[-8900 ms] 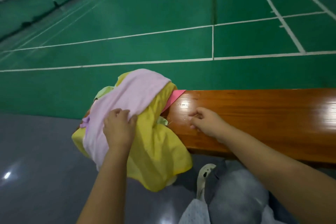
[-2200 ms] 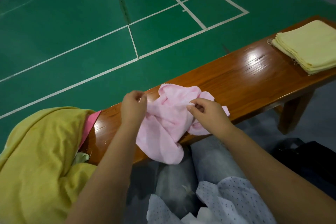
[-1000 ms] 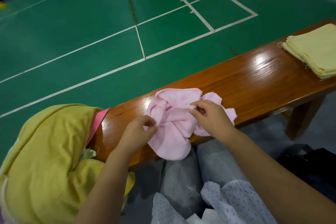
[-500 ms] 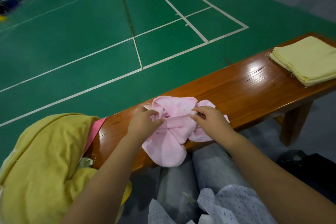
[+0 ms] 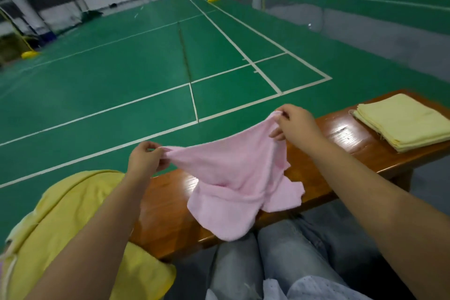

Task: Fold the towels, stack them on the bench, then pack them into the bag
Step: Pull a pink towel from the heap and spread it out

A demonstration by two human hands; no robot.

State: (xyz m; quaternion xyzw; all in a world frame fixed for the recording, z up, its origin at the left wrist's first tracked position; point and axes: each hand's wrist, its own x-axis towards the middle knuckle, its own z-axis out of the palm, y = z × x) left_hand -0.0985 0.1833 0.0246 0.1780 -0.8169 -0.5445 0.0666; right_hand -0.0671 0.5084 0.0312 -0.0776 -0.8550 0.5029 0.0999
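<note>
Nearest the camera, the person's knees in pale blue jeans point(image 5: 280, 258) press up against the front edge of the bench point(image 5: 168, 214), with a hem of white dotted fabric point(image 5: 299, 290) lying over the lap. On the left end of the bench sits a loose heap of yellow towels point(image 5: 63, 221), spilling over the front edge.

Above the middle of the bench, both hands hold up the pink towel point(image 5: 233, 178). The left hand point(image 5: 145, 161) has its fingers point(image 5: 152, 145) curled with the thumb, pinching one upper corner. The right hand point(image 5: 295, 122), higher and farther along the bench, pinches the other upper corner between thumb and fingertips point(image 5: 283, 112); its remaining fingers are curled loosely below. The cloth sags between the two grips, and its lower part hangs crumpled, the bottom folds seeming to rest on the bench and lap over its front edge, though the contact is hard to judge.

Toward the right end of the bench lies a neat stack of folded pale yellow towels point(image 5: 404, 122), well apart from the pink one.

Beyond the bench spreads the green court floor point(image 5: 121, 75) with white lines. No writing or labels can be read.
</note>
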